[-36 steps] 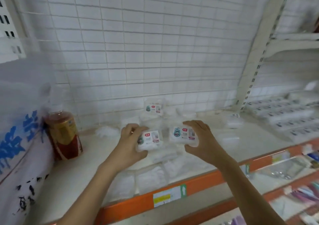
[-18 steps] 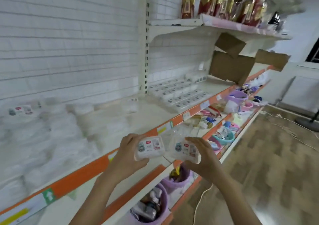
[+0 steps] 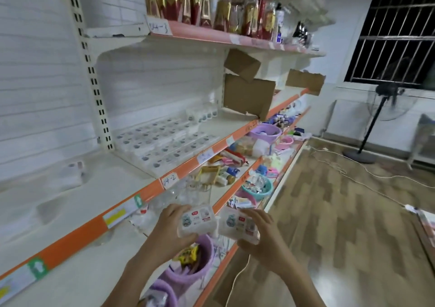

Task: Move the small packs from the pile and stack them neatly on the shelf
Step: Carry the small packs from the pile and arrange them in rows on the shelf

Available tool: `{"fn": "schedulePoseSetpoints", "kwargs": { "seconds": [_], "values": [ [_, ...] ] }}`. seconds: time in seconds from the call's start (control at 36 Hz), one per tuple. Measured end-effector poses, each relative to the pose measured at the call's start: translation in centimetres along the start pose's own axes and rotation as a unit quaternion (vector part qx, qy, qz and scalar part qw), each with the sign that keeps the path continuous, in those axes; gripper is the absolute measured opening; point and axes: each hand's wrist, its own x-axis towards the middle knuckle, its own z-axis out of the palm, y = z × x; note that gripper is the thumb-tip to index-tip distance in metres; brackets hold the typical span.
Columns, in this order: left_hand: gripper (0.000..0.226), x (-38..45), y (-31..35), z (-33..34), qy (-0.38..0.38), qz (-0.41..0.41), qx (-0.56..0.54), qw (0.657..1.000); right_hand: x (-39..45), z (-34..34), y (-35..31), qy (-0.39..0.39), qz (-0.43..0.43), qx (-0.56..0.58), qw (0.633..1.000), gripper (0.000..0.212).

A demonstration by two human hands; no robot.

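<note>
My left hand (image 3: 168, 232) grips a small white pack (image 3: 197, 219) with a printed label. Right beside it, my right hand (image 3: 266, 238) holds a second small pack (image 3: 236, 224); the two packs almost touch. Both are held in front of the orange-edged shelf (image 3: 150, 191), below its level. Rows of the same small packs (image 3: 162, 139) lie neatly on that shelf to the right of the upright post. A few stand upright (image 3: 202, 114) behind them. The pile is out of view at the left, blurred.
A lower shelf holds purple bowls (image 3: 266, 131), a teal basket (image 3: 257, 189) and mixed goods. Bottles (image 3: 202, 0) line the upper shelf. Cardboard pieces (image 3: 247, 94) hang at the shelf's right end. On the wooden floor (image 3: 341, 212) are a fan stand (image 3: 360, 157) and cables.
The view has swung right, from the pile to the shelf section with stacked rows. Both hands keep hold of their packs and have drawn back from the shelf and lower.
</note>
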Motion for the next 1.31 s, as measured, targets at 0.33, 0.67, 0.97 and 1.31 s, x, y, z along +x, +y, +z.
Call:
{"fn": "schedulePoseSetpoints", "kwargs": {
  "seconds": [0.33,0.67,0.97,1.31],
  "values": [
    [0.078,15.4,-0.4,3.1,0.029,-0.003,-0.014,0.999,13.5,-2.5,6.9,-0.015,-0.009,-0.012,1.0,0.069],
    [0.069,29.9,-4.3,0.1,0.148,-0.063,0.051,0.986,32.3,-3.7,10.0,-0.061,-0.096,-0.021,0.993,0.069],
    [0.074,33.2,-7.2,-2.0,0.138,-0.194,0.165,0.957,46.9,-1.6,8.8,-0.149,-0.202,0.065,0.966,0.07],
    [0.059,34.5,-6.5,0.2,0.206,-0.338,0.147,0.906,55.7,3.4,8.9,-0.324,-0.298,0.145,0.886,0.062]
  ]
}}
